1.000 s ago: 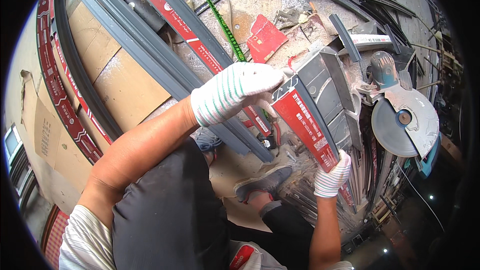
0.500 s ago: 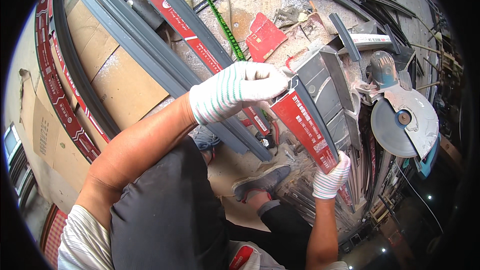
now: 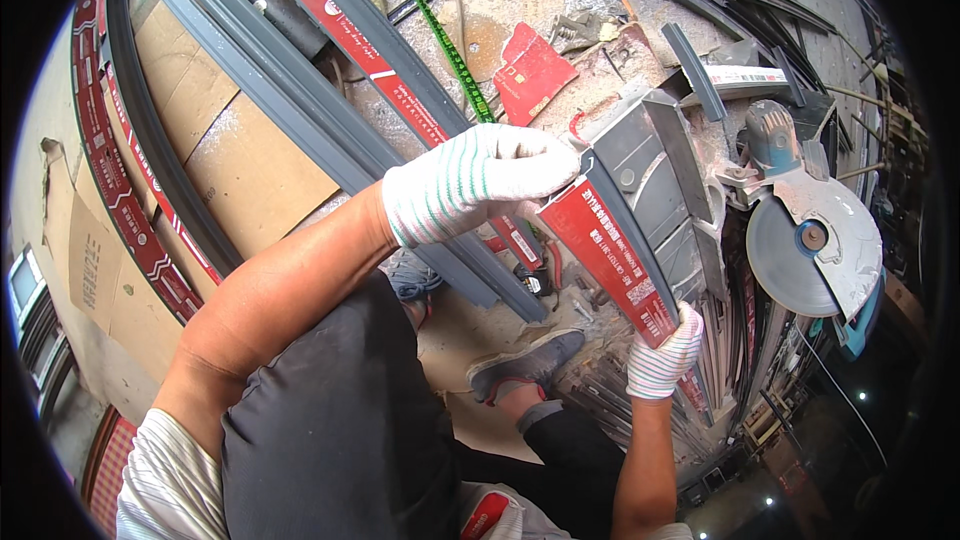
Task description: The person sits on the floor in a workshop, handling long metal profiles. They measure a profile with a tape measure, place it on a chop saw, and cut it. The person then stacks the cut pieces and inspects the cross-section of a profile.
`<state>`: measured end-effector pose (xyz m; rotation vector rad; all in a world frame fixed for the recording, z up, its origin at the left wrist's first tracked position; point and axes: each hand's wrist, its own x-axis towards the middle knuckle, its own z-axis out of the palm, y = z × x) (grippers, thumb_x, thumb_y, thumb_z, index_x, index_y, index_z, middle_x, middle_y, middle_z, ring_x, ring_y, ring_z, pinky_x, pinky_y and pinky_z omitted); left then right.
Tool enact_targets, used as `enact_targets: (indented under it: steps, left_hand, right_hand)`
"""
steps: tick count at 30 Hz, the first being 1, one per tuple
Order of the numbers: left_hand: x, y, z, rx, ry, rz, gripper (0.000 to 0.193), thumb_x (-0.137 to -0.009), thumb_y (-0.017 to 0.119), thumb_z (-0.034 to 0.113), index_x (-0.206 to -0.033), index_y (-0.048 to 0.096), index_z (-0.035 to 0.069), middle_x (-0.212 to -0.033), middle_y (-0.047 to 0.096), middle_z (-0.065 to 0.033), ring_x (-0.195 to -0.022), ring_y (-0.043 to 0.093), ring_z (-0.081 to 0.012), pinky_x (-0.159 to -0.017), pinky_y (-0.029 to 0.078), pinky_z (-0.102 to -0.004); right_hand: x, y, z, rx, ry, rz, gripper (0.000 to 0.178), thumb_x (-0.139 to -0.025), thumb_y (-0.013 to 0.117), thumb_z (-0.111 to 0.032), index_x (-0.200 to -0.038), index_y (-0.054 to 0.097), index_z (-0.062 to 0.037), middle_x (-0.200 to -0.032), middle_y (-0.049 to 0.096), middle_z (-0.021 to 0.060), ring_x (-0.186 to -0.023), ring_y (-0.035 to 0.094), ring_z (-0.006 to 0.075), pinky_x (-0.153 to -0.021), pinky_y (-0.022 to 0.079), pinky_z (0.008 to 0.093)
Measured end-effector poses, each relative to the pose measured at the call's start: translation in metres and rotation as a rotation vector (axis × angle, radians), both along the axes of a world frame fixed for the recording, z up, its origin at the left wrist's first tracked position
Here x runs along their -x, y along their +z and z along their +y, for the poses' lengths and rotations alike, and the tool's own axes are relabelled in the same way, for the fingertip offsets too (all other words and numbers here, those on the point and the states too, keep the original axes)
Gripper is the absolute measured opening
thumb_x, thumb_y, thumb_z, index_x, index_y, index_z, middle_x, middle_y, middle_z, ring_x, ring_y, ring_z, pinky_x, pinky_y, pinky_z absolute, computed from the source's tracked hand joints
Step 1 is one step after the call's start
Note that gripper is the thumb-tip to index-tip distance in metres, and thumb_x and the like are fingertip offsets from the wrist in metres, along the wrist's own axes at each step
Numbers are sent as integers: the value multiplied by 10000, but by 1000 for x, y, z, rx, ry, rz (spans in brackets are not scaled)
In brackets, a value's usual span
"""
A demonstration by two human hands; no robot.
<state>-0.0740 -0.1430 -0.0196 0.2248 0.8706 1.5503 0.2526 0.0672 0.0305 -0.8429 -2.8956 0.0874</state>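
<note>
Fingers (image 3: 550,162) of the left hand (image 3: 470,188), in a white glove with green stripes, are drawn together and pinch the upper end of a short grey bar (image 3: 608,248) with a red face, though the bent fingertips hide part of the hold. At the lower end, the fingers of the right hand (image 3: 664,352), gloved too, are curled round the bar's edge. The bar slopes between the two hands, just beside a saw's grey base (image 3: 642,165); whether it touches the base cannot be told. Judging by this grip, the step in hand is holding the bar steady by both ends; any next move calls for an even hold, so that it does not twist, and for fingers well clear of the round blade (image 3: 778,260), which stands apart to the right. Below the hands are a bent knee (image 3: 320,410) in dark cloth and a shoe (image 3: 530,362), with a heap of thin strips (image 3: 605,395) near the right hand. To the left, long grey bars (image 3: 270,75) run past a sheet of cardboard (image 3: 245,175). Farther off, a green measuring tape (image 3: 459,68) stretches away, and a torn red scrap (image 3: 530,80) lies on the dusty floor (image 3: 500,10).
</note>
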Motion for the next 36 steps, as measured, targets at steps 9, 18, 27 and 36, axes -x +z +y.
enact_targets:
  steps: [9,18,27,36]
  left_hand:
    - [0,0,-1,5,-33,2,377,-1006,663,369,-1188,682,40,-1055,683,32,-965,574,-36,-874,455,-239]
    - [3,14,1,-6,-5,-21,248,-987,688,378,-955,652,134,-777,464,121,-719,361,-7,-638,285,-218]
    - [4,14,-1,20,-26,-67,292,-952,719,406,-1032,679,127,-772,489,122,-692,378,-1,-607,283,-205]
    - [6,12,0,7,-51,-50,288,-957,699,417,-1019,677,137,-744,465,117,-668,364,-8,-594,271,-207]
  right_hand:
    - [3,5,-2,64,-21,-22,592,-728,897,-195,-1194,585,-3,-1074,638,194,-1016,620,382,-930,484,469]
    - [5,8,-4,84,-20,-31,601,-718,897,-190,-1196,583,-4,-1065,627,192,-1012,611,385,-920,479,474]
    - [7,9,-5,79,36,-24,649,-700,905,-173,-1228,563,-11,-1085,609,194,-1021,603,387,-930,475,476]
    - [9,12,-5,129,6,-45,637,-697,899,-155,-1223,572,-8,-1081,604,195,-1021,601,394,-939,477,471]
